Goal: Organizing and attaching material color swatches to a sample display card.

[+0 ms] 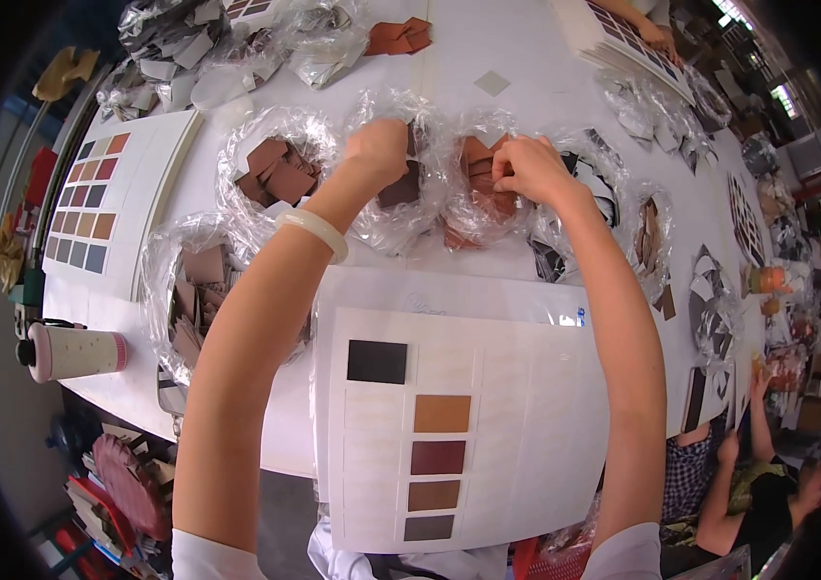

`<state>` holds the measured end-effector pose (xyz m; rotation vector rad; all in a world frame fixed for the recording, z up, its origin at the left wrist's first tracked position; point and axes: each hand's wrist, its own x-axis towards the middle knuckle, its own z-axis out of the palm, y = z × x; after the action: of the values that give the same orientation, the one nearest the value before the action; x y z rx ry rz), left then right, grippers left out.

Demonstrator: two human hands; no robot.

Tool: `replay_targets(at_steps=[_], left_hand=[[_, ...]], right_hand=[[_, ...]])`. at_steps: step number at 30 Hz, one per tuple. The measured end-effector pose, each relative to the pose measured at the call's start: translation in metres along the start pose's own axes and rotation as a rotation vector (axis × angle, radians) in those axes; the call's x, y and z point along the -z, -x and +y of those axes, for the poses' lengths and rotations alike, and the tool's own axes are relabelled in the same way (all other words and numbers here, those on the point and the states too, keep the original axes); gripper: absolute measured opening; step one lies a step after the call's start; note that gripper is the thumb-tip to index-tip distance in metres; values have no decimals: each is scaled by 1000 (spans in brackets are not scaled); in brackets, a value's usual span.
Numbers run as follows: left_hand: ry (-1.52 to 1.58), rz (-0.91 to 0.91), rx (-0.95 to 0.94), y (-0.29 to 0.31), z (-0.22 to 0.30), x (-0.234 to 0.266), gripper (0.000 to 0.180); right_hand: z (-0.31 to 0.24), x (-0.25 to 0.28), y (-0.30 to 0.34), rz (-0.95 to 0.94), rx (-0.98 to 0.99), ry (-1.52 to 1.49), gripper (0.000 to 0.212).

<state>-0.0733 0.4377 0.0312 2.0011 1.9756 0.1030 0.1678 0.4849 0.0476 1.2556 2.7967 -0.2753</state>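
Observation:
My left hand [378, 153] is closed over a clear plastic bag holding dark brown swatches [399, 186]; its fingertips are hidden. With fingers curled in a pinch, my right hand [531, 166] reaches into the bag beside it, among rust-brown swatches [484, 166]. Whatever either hand grips cannot be made out. Between my forearms lies a white sample card [517, 425] on a stack of sheets. One black swatch [377, 362] sits at its upper left, and a column of tan, maroon, brown and grey swatches [437, 457] runs down beside it.
More bags of brown swatches [280, 172], pinkish-brown swatches [200, 295] and black swatches [596, 188] surround my hands. A filled sample card [91, 208] and a pink-white bottle [77, 351] are at left. Another person's hand [660, 41] rests on cards at the far right.

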Motion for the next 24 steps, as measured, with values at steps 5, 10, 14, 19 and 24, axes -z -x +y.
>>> replay_targets(at_steps=[5,10,14,19,24], left_hand=[[136,211,101,-5,-26,20,24],[302,266,85,0,-44,23,19],[457,322,92,15,-42,38,27],[595,472,30,55,-58,63,32],[796,434,-27,133,-28,94,30]], right_hand=[[9,-11,-5,282,-225,-403,14],[15,-14,-16,317,-223,-499,15],[25,-8,-16,292,-193,-499,17],[12,-4,-5,439,-146,-541,19],[12,-4,8,561,-108,-533,21]])
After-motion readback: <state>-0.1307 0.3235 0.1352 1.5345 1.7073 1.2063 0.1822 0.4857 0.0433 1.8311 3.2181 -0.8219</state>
